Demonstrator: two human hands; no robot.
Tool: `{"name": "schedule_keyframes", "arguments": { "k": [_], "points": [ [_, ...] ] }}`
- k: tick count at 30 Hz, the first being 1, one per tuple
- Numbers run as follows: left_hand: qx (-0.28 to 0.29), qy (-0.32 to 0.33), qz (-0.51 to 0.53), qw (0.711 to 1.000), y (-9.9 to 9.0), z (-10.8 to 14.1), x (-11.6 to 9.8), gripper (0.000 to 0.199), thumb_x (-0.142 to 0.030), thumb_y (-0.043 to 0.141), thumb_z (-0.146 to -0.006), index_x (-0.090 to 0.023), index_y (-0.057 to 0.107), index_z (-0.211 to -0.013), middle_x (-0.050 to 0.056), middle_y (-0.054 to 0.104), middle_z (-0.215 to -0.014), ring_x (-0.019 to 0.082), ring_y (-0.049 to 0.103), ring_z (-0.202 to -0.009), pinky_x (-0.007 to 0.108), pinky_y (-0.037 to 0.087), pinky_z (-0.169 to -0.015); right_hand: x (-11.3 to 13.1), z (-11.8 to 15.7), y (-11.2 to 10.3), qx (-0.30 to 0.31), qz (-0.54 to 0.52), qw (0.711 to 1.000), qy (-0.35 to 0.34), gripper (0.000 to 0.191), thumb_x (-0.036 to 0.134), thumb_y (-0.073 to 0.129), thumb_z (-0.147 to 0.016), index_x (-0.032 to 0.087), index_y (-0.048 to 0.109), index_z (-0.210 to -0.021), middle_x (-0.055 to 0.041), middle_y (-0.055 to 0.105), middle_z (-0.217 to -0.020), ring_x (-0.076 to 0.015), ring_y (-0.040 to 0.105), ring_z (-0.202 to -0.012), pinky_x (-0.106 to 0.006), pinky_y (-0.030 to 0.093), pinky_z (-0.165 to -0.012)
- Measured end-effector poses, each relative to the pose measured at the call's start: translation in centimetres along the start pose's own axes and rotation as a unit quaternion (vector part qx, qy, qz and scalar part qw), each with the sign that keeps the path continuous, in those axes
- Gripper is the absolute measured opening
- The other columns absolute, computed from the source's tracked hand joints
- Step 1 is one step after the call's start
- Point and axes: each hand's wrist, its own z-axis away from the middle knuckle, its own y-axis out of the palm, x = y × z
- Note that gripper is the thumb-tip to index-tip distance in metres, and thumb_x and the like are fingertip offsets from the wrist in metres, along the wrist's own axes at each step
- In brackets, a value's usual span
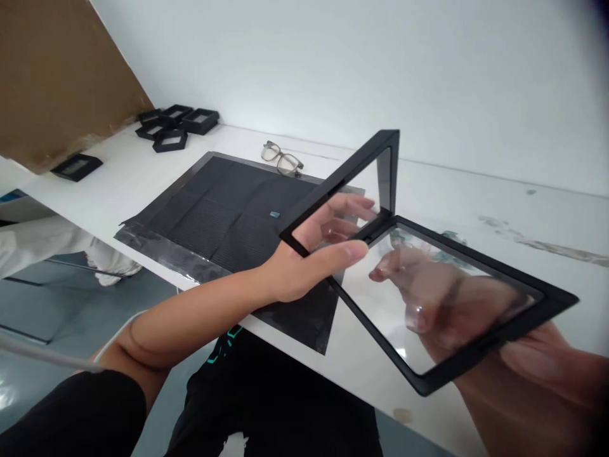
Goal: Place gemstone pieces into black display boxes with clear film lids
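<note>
A black hinged display frame [466, 358] with clear film windows hangs opened out above the table, one half raised and the other tilted toward me. My left hand [309, 273] holds it near the hinge, thumb in front and fingers showing through the raised window. At the lower right edge, my right hand [547, 362] grips the other half, its thumb on the border and its fingers behind, seen through the film. Left of the frame, a small teal piece [275, 214] lies on a black mat [223, 197].
Eyeglasses [283, 158] rest behind the mat. Several black frames [170, 140] are grouped at the back left, with another black frame [77, 167] nearer the brown board [61, 76]. A white wall [333, 63] rises behind the white table [118, 171].
</note>
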Motion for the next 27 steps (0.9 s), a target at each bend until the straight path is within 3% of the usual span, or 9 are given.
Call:
{"name": "schedule_keyframes", "arguments": {
  "k": [4, 8, 11, 14, 16, 18, 22, 27],
  "points": [
    [-0.032, -0.135, 0.125, 0.982, 0.8, -0.2, -0.1, 0.041, -0.058, 0.067, -0.085, -0.02, 0.054, -0.087, -0.001, 0.065, -0.083, 0.015, 0.069, -0.075, 0.029, 0.055, -0.073, 0.1, -0.6, 0.3, -0.04, 0.013, 0.999, 0.007, 0.019, 0.038, 0.063, -0.095, 0.028, 0.079, -0.097, -0.0048, 0.068, -0.085, -0.0317, 0.055, -0.119, -0.054, 0.039, -0.115],
    [-0.023, -0.213, 0.167, 0.962, 1.1, -0.5, -0.1, 0.048, -0.066, 0.063, -0.083, -0.019, 0.052, -0.08, -0.002, 0.063, -0.071, 0.015, 0.067, -0.063, 0.028, 0.054, -0.063, 0.7, -1.1, 1.3, -0.065, 0.027, 0.997, 0.009, 0.017, 0.034, 0.065, -0.093, 0.025, 0.08, -0.095, -0.0057, 0.071, -0.086, -0.03, 0.058, -0.117, -0.049, 0.051, -0.106],
    [-0.036, -0.211, 0.206, 0.955, 1.2, -0.6, -0.4, 0.044, -0.057, 0.072, -0.08, -0.02, 0.048, -0.08, -0.006, 0.057, -0.066, 0.01, 0.062, -0.052, 0.022, 0.049, -0.054, 0.7, -1.2, 1.8, -0.069, 0.047, 0.996, 0.012, 0.017, 0.032, 0.065, -0.094, 0.026, 0.081, -0.094, -0.0054, 0.075, -0.09, -0.0285, 0.061, -0.118, -0.046, 0.052, -0.105],
    [-0.096, -0.169, 0.227, 0.954, 1.1, -0.8, -0.7, 0.041, -0.045, 0.079, -0.076, -0.021, 0.046, -0.084, -0.009, 0.055, -0.065, 0.005, 0.055, -0.045, 0.019, 0.045, -0.049, 0.3, -1.0, 2.0, -0.074, 0.087, 0.993, 0.036, 0.017, 0.032, 0.066, -0.094, 0.026, 0.081, -0.098, -0.0064, 0.077, -0.096, -0.0288, 0.063, -0.118, -0.046, 0.052, -0.105],
    [-0.11, -0.151, 0.225, 0.956, 0.8, -1.0, -0.8, 0.039, -0.047, 0.076, -0.077, -0.021, 0.047, -0.084, -0.008, 0.055, -0.064, 0.005, 0.054, -0.044, 0.019, 0.045, -0.047, -0.1, -0.8, 2.1, -0.079, 0.108, 0.99, 0.04, 0.016, 0.031, 0.067, -0.094, 0.026, 0.081, -0.101, -0.0065, 0.078, -0.097, -0.028, 0.067, -0.111, -0.046, 0.053, -0.102],
    [-0.074, -0.166, 0.223, 0.958, 0.4, -1.1, -0.7, 0.043, -0.057, 0.067, -0.08, -0.021, 0.045, -0.076, -0.006, 0.052, -0.059, 0.008, 0.056, -0.046, 0.02, 0.046, -0.047, -0.4, -0.7, 2.2, -0.075, 0.12, 0.989, 0.042, 0.017, 0.028, 0.066, -0.095, 0.027, 0.08, -0.104, -0.0062, 0.078, -0.097, -0.0266, 0.069, -0.102, -0.045, 0.054, -0.097],
    [0.052, -0.24, 0.241, 0.939, -0.1, -0.9, -0.4, 0.061, -0.078, 0.051, -0.08, -0.02, 0.044, -0.064, 0.0, 0.05, -0.051, 0.014, 0.06, -0.05, 0.025, 0.049, -0.049, -0.4, -0.8, 2.9, -0.072, 0.142, 0.986, 0.04, 0.021, 0.021, 0.066, -0.094, 0.028, 0.08, -0.107, -0.0059, 0.079, -0.094, -0.0248, 0.071, -0.093, -0.041, 0.059, -0.085],
    [0.041, -0.21, 0.292, 0.932, 0.4, -0.7, -0.3, 0.053, -0.073, 0.056, -0.08, -0.021, 0.049, -0.074, -0.002, 0.05, -0.058, 0.013, 0.053, -0.051, 0.027, 0.046, -0.052, -0.1, -1.0, 3.8, -0.11, 0.202, 0.973, -0.001, 0.028, 0.012, 0.068, -0.087, 0.03, 0.081, -0.103, -0.0033, 0.079, -0.087, -0.0235, 0.072, -0.084, -0.041, 0.061, -0.081]
  ]
}}
